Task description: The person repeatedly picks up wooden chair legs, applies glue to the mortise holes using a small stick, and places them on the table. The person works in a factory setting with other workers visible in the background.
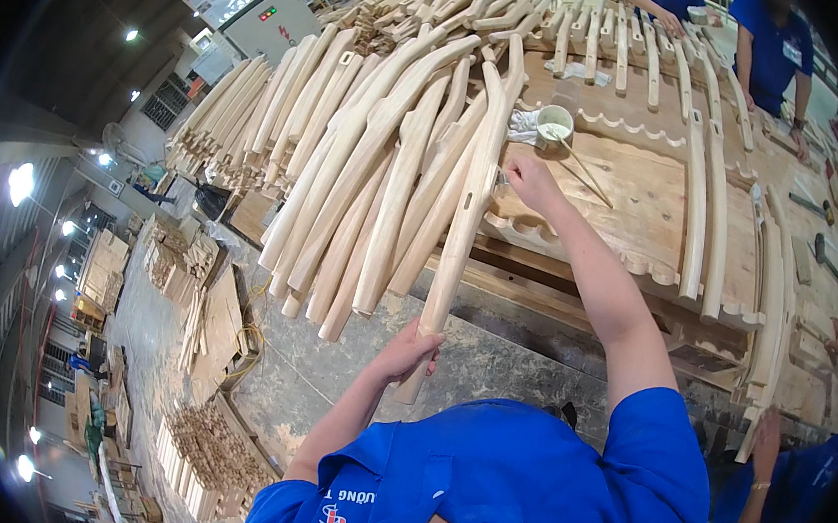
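A long, curved wooden chair leg (460,235) with a small slot slants away from me, its near end low in front of my body. My left hand (405,352) is wrapped round it close to that end. Farther up, my right hand (533,184) is closed beside the leg's right edge. Something small and greyish shows at its fingertips, too little of it to name. Left of the held piece, many similar wooden legs (346,193) lie in a slanting pile. A white cup (554,125) of pale paste, with a thin stick (585,174) leaning from it, stands beyond my right hand.
A wooden workbench (628,194) with scalloped strips runs to the right, more legs (695,203) laid across it. Hammers (832,261) lie at its far right. Co-workers in blue (774,53) stand at the back and lower right. Stacked wood (221,452) sits on the floor at left.
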Motion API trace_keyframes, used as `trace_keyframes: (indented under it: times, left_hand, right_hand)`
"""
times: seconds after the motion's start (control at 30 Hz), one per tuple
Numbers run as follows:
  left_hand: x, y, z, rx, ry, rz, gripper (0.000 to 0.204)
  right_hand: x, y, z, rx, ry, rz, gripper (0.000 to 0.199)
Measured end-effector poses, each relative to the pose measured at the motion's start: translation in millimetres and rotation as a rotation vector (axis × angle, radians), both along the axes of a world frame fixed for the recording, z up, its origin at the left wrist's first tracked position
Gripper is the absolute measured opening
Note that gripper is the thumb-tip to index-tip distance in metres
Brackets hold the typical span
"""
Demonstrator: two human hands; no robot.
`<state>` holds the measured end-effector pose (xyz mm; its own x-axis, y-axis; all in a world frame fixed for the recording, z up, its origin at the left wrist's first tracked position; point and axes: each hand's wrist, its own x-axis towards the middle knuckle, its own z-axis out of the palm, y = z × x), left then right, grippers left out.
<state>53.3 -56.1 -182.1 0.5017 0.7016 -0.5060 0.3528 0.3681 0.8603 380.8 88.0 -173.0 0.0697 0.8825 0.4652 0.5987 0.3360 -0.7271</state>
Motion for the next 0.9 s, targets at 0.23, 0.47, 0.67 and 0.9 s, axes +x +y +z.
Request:
trace_keyframes:
  times: [0.23,0.47,0.67,0.9]
  left_hand:
    - [1,2,-1,-0.017,-0.006,-0.010,0.035]
    - [-7,0,1,-0.062,0.030,0.017,0.035]
    - [-7,1,-4,0.010,0.038,-0.026,0.030]
    - [-9,4,19,0.156,0.170,-0.003,0.036]
  right_hand:
    - [7,-1,-13,-0.009,0.218,-0.025,0.014]
    - [-14,-6,-17,-0.352,0.608,0.190,0.012]
    - [-2,-4,-13,-0.303,0.624,0.133,0.012]
    - [7,-3,-5,-0.158,0.177,0.197,0.014]
